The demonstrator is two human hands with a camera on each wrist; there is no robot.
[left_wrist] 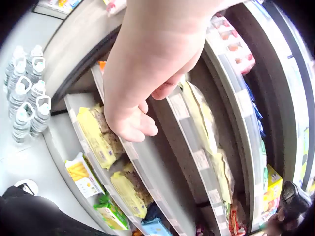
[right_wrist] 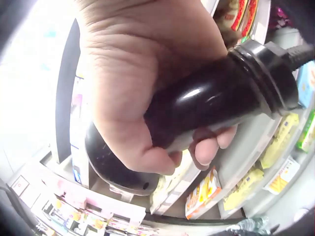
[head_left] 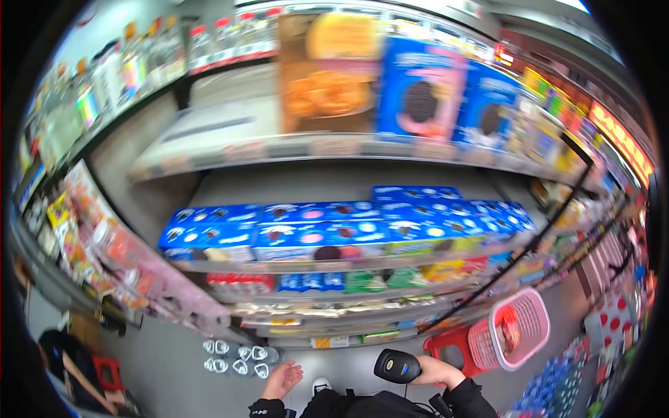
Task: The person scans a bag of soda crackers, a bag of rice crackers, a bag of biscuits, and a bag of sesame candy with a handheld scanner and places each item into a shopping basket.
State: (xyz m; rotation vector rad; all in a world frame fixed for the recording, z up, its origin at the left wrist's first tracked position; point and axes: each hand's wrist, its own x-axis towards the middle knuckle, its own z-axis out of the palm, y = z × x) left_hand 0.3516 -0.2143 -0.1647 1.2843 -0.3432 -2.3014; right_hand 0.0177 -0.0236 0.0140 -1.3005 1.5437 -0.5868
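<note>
A black handheld barcode scanner (head_left: 397, 366) is in my right hand (head_left: 433, 370), low in the head view. The right wrist view shows the fingers and thumb wrapped round its glossy handle (right_wrist: 197, 101), with a cable at the handle's end. My left hand (head_left: 284, 380) is held out in front of the body with nothing in it, its fingers loosely bent. In the left wrist view that hand overlaps the lower shelves, near yellow snack packs (left_wrist: 96, 137). Ahead, blue boxes of sandwich cookies (head_left: 320, 237) stand in rows on the middle shelf.
Larger boxes, one brown and orange (head_left: 329, 76) and others blue (head_left: 421, 90), stand on the top shelf. Several water bottles (head_left: 240, 359) are on the floor at left. A pink basket (head_left: 481, 345) sits by a red stool (head_left: 446, 348) at right. Another person (head_left: 70, 369) is at lower left.
</note>
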